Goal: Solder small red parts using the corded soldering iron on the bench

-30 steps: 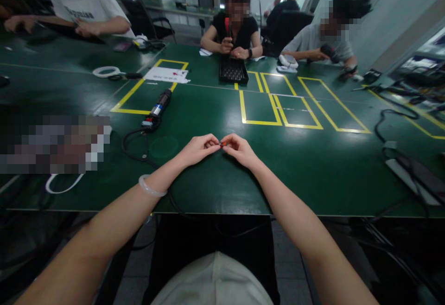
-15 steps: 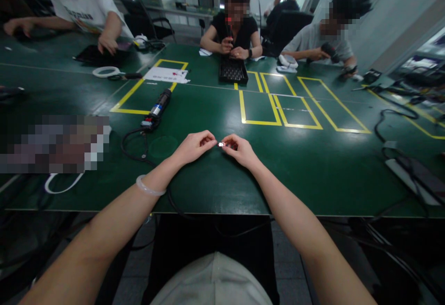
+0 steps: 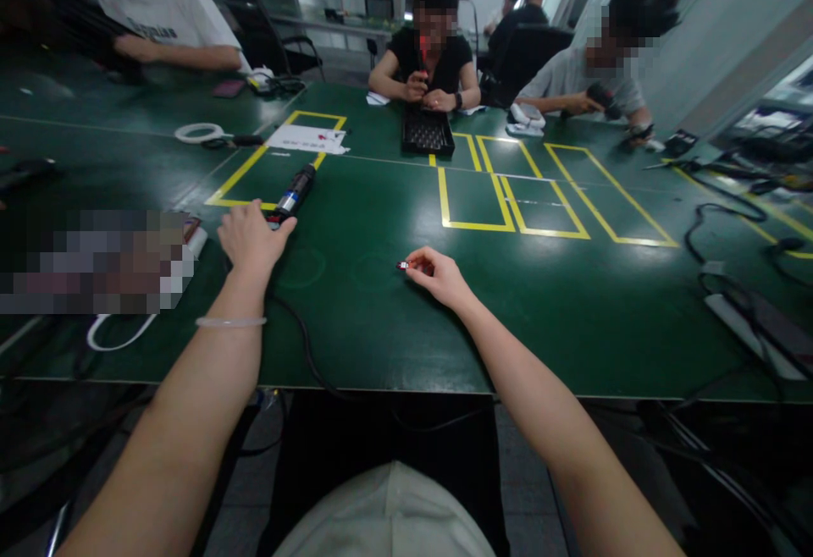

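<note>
My right hand [image 3: 438, 274] pinches a small white-and-red piece [image 3: 403, 266] between thumb and fingertips, just above the green table; what kind of part it is, I cannot make out. My left hand [image 3: 254, 237] is at the near end of a black cylindrical corded tool [image 3: 295, 188] with a silver-and-blue band. The thumb and fingers of this hand are spread, and they partly cover the tool's red-and-blue end. Whether they touch it is unclear. The tool lies slantwise on the table.
A black cable [image 3: 305, 345] runs from the left hand's side to the table edge. Yellow tape outlines [image 3: 476, 225] mark the table. Farther back are a paper sheet [image 3: 306, 139], a magnifier [image 3: 200, 133] and a black tray [image 3: 427, 134] before a co-worker. More cables [image 3: 702, 227] lie right.
My left hand has left the small piece and moved left to the black tool, its fingers opening. My right hand stays in place with the piece. At the far left, a co-worker's arms have shifted.
</note>
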{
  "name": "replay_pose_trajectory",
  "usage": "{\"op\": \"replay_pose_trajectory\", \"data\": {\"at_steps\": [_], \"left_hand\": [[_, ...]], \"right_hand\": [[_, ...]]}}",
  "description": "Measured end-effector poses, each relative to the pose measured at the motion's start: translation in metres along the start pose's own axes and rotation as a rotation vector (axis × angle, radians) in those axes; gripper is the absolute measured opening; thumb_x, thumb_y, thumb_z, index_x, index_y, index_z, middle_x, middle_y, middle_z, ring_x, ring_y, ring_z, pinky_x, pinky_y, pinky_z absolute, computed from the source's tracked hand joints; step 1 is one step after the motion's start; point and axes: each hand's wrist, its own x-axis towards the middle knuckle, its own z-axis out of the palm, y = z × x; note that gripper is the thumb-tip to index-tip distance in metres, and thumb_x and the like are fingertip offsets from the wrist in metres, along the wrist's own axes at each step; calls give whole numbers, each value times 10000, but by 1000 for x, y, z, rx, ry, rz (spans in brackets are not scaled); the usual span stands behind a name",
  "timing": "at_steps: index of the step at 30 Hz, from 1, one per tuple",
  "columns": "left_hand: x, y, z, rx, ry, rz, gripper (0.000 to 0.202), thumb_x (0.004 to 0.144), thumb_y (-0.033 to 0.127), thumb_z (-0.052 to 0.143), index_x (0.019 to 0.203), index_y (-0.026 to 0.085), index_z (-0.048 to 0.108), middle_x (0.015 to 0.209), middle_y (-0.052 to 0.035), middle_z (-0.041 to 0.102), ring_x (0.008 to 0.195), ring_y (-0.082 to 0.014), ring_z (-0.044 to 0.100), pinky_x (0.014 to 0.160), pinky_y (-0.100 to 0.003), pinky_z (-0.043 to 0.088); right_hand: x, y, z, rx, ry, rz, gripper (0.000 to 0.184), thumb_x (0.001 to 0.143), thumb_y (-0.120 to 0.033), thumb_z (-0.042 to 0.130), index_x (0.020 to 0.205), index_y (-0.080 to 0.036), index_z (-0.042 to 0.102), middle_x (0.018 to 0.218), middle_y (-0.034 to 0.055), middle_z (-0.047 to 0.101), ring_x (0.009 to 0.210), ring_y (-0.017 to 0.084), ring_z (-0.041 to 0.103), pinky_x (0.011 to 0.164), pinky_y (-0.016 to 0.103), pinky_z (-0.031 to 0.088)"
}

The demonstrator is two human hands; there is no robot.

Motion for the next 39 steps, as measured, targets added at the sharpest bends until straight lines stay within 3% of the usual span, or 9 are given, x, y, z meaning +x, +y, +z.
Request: {"op": "replay_pose_trajectory", "data": {"at_steps": [3, 8, 15, 19, 29, 35, 39], "left_hand": [[6, -8, 4, 24, -113, -28, 740, 838, 638, 594, 1274, 39, 593, 1248, -250, 564, 1087, -372, 505, 892, -476, 395], [8, -11, 6, -9, -113, -43, 744, 812, 661, 613, 1272, 77, 617, 1187, -202, 566, 1050, -345, 502, 873, -471, 410], [12, -12, 2, 4, -223, -116, 826, 783, 732, 582, 1244, 49, 638, 1150, -223, 582, 1091, -411, 509, 893, -532, 401], [13, -11, 1, 57, -246, -115, 815, 805, 724, 548, 1263, 57, 647, 1146, -224, 606, 1048, -384, 535, 862, -502, 420], [6, 0, 2, 211, -243, -33, 755, 845, 674, 502, 1252, 49, 626, 1235, -240, 607, 1076, -372, 558, 875, -455, 429], [-2, 9, 7, 176, -201, 60, 730, 842, 684, 488, 1201, 71, 651, 1199, -270, 623, 1084, -415, 568, 857, -485, 444], [-11, 22, 9, 138, -215, 122, 704, 832, 669, 510, 1202, 89, 658, 1187, -247, 626, 1088, -420, 572, 857, -481, 452]], "right_hand": [[0, 0, 0, -4, 1, -2, 197, 825, -329, 651, 962, -186, 658, 801, 4, 660, 663, 121, 531, 635, 253, 419], [0, 1, -1, -8, -6, -5, 198, 831, -325, 652, 970, -185, 659, 804, 5, 656, 672, 123, 538, 642, 253, 424], [-1, 1, -1, -4, -21, -10, 196, 845, -323, 646, 982, -184, 659, 828, 9, 666, 689, 124, 555, 655, 254, 428], [-1, 1, 0, -5, -22, -10, 197, 846, -317, 646, 984, -178, 662, 841, 15, 674, 694, 124, 559, 657, 254, 428], [-1, 0, -1, -2, -23, -8, 207, 841, -324, 648, 978, -168, 661, 818, 11, 664, 680, 119, 551, 636, 244, 411], [-1, 0, 0, -10, -22, -7, 200, 843, -320, 646, 976, -172, 660, 818, 13, 668, 676, 122, 551, 639, 248, 411], [-1, 0, -1, -47, -11, -13, 196, 841, -321, 651, 967, -172, 666, 810, 9, 659, 663, 119, 528, 637, 249, 406]]}}
